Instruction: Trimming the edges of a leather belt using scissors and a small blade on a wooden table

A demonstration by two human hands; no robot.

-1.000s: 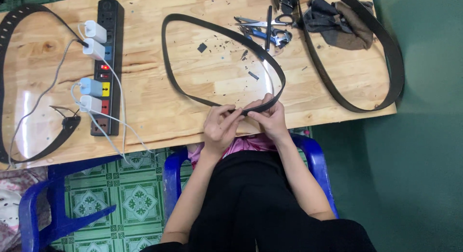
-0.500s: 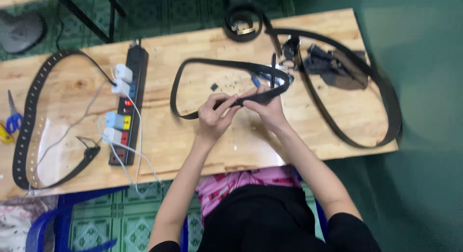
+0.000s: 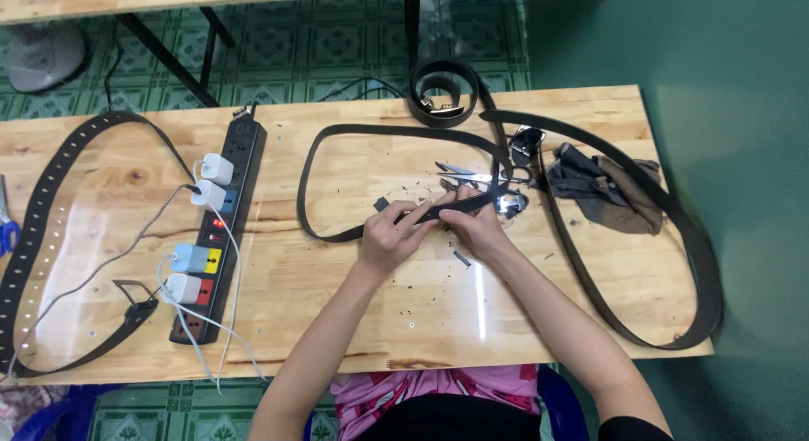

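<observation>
Both your hands are on the middle black belt point(image 3: 383, 137), the loop lying flat on the wooden table point(image 3: 337, 323). Your left hand point(image 3: 389, 239) pinches the strap end, fingers closed on it, thumb on top. Your right hand point(image 3: 470, 224) is clamped on the same strap just beside the left, the 2 hands almost touching. Exactly what the fingertips are doing at the strap cannot be told; too small.

To do this step well, judging from the frame:
- Keep the strap taut between the 2 grips, so the short span between them stays flat and doesn't twist.
- Keep the rest of the loop resting on the table; lifting it would drag it over the small dark scraps point(image 3: 462, 258) scattered around your hands.
- The metal tools point(image 3: 472, 173) sit just beyond your right hand, touching or nearly touching the belt. Mind your knuckles there and don't sweep them off.
- Hold your wrists low, near the tabletop, for steadier fingertip work.

Other stuff nearby: a coiled belt point(image 3: 442, 91) at the far edge, a 2nd long belt point(image 3: 674, 239) looping on your right around a dark cloth point(image 3: 602, 188), a 3rd perforated belt point(image 3: 50, 196) far to your left, and a power strip point(image 3: 221, 230) with 4 chargers plugged in, well apart from your hands. Keep the belt clear of those cables.
</observation>
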